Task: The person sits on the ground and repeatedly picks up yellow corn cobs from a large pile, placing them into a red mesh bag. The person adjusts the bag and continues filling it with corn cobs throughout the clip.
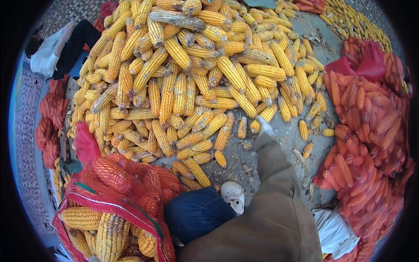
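A large heap of yellow corn cobs (179, 96) lies on the ground in front of me. From the lower edge my right arm stretches forward in a loose brown sleeve. At its end my right hand (265, 126), pale and apparently gloved, is at the near right border of the heap, against a short corn cob (254, 127). Its fingers are small and blurred, so their grip is unclear. My left hand is out of sight. Beside my blue-trousered knee (198, 214), at lower left, a red mesh sack (109, 174) gapes toward me with cobs inside.
Filled red mesh sacks (366, 126) are piled along the right. A white cloth or sack (334, 229) lies below them. Loose cobs and husk bits dot the grey ground (283, 153). A white shoe (233, 194) is near my knee. Another person (48, 52) is at far left.
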The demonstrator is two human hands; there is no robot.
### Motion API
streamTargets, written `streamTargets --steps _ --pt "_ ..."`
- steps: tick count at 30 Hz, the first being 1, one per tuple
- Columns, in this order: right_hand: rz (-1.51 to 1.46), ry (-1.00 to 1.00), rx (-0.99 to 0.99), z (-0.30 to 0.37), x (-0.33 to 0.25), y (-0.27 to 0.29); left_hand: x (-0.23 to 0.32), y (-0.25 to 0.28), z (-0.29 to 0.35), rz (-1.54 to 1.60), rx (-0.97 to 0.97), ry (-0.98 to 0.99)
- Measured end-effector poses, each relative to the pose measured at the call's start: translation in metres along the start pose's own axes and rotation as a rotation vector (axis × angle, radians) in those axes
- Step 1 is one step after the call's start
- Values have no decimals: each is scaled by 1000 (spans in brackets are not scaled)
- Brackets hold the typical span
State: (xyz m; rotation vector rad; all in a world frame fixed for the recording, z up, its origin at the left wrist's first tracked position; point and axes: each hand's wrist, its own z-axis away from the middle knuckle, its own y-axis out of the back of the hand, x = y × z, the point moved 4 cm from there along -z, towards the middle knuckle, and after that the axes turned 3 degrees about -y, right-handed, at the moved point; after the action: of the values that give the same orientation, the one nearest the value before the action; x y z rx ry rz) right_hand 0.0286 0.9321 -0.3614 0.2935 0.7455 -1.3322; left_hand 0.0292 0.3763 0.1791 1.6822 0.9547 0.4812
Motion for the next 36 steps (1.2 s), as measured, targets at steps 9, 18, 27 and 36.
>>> streamTargets --steps 9,18,27,36 --pt "1290 745 -20 94 -115 -166 6 4 -7 -3 -77 -34" --pt "1750 578 -93 90 -120 -214 0 6 -4 119 -18 -55" --pt "-478 -93 -943 215 19 -53 -10 2 3 241 116 -133" --pt "-487 92 -1308 393 -60 -64 -35 19 40 265 272 -215"
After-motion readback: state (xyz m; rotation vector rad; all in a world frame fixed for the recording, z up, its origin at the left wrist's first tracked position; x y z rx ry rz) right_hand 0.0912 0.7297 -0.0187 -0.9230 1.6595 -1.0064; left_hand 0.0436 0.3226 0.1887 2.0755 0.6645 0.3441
